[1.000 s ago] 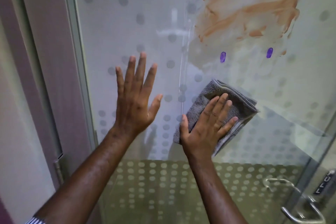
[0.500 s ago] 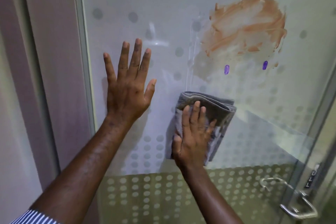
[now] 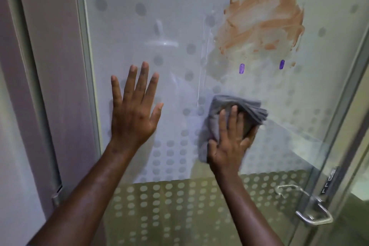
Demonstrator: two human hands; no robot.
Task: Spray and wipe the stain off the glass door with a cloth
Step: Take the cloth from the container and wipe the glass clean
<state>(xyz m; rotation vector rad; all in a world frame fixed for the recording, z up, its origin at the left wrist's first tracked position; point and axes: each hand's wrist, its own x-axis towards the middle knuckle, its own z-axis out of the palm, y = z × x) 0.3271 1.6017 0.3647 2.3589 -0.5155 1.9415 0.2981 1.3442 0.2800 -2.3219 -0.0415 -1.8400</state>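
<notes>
A smeared orange-brown stain covers the upper right of the dotted glass door. Two small purple marks sit just below it. My right hand presses a bunched grey cloth against the glass, well below the stain. My left hand lies flat on the glass to the left, fingers spread, holding nothing. Water droplets glisten above the stain. No spray bottle is in view.
A metal door handle sticks out at the lower right by the door's edge. The grey door frame and a wall run down the left side. The lower glass band is densely dotted.
My right hand has shifted a little right and crumpled the cloth from a flat fold into a bunch. The left hand stays flat on the glass. The view has tilted up.
</notes>
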